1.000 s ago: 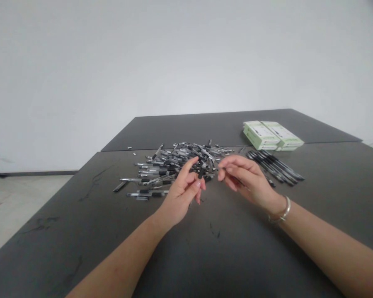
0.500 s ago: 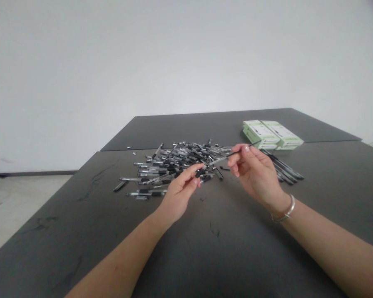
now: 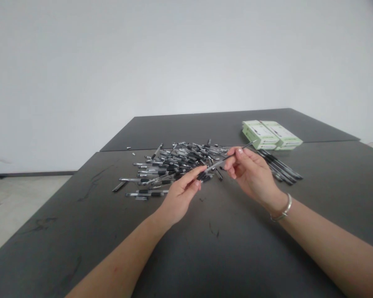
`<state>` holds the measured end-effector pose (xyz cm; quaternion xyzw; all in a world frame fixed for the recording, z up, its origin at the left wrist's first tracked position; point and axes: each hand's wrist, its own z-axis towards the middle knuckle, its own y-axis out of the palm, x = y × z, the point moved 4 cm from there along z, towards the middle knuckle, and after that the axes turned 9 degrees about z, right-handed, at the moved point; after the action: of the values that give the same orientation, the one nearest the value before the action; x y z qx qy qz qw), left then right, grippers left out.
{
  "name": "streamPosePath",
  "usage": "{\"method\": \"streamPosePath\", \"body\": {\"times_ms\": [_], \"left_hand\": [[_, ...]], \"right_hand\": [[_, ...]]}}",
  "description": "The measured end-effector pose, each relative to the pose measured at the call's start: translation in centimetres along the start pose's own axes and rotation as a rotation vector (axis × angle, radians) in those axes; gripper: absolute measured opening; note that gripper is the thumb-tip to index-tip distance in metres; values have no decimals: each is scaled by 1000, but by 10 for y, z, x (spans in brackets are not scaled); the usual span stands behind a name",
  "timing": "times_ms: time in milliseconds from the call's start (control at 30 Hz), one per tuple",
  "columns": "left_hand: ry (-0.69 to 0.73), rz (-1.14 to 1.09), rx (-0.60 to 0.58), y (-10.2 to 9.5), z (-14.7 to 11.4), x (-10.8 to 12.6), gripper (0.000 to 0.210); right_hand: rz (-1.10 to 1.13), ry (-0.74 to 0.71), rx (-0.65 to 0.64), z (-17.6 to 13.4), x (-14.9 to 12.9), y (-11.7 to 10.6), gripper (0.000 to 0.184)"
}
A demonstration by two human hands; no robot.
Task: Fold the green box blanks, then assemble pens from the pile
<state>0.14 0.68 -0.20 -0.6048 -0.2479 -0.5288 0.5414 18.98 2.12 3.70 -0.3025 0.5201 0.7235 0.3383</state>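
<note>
Right hand (image 3: 251,174) pinches thin refill (image 3: 216,164); left hand (image 3: 180,193) grasps dark piece (image 3: 202,175) at refill's lower end. Refill slants toward 2 o'clock from left hand; pen pile (image 3: 189,154) at 12. Best hold both parts in line, grip light: refill may bend.

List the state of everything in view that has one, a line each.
Left hand: closed on a dark piece
Right hand: pinching a slim rod
Slim rod: slanted, lower end at the left fingertips
Loose pens: jumbled in a heap
Grouped pens: lying side by side
Boxes: stacked, apparently shut
Bracelet: worn on the right wrist
</note>
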Motion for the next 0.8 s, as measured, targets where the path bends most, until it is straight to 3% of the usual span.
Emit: {"method": "streamPosePath", "body": {"times_ms": [467,600,800], "left_hand": [[16,137,6,1,-1,14,39],[31,138,-41,2,-2,12,39],[61,137,-67,4,-2,11,40]], "right_hand": [[-135,19,2,2,-3,-4,20],[-144,35,17,2,-1,-5,21],[-256,93,-126,-5,15,2,25]]}}
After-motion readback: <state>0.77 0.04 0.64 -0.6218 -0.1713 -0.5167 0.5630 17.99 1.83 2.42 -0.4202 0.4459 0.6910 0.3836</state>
